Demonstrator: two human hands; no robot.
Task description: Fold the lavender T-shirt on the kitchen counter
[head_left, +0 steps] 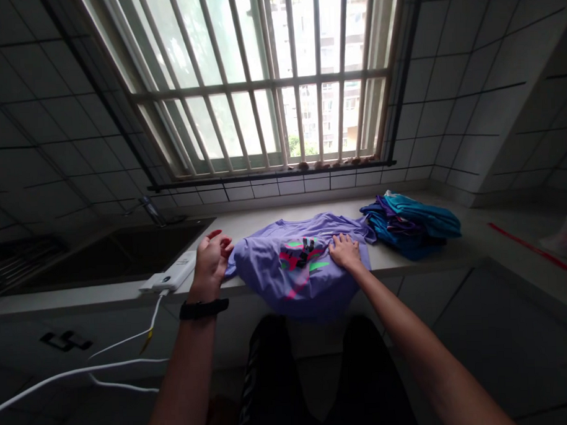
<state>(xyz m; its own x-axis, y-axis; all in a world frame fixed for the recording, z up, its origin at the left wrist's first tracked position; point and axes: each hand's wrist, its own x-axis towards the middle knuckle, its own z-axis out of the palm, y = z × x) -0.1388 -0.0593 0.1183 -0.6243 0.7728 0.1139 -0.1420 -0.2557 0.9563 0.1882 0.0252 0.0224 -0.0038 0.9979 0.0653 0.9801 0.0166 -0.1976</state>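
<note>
A purple T-shirt with a pink, green and black print lies spread on the counter, its lower part hanging over the front edge. My right hand rests on it beside the print, palm down with fingers spread. Just off the shirt's left edge is my left hand, raised with loosely curled fingers and nothing visible in them. A black band circles my left wrist.
A pile of blue, teal and purple clothes sits right of the shirt. At left are a dark sink with a tap and a white power bank with a cable. A red strip lies far right. A barred window is behind.
</note>
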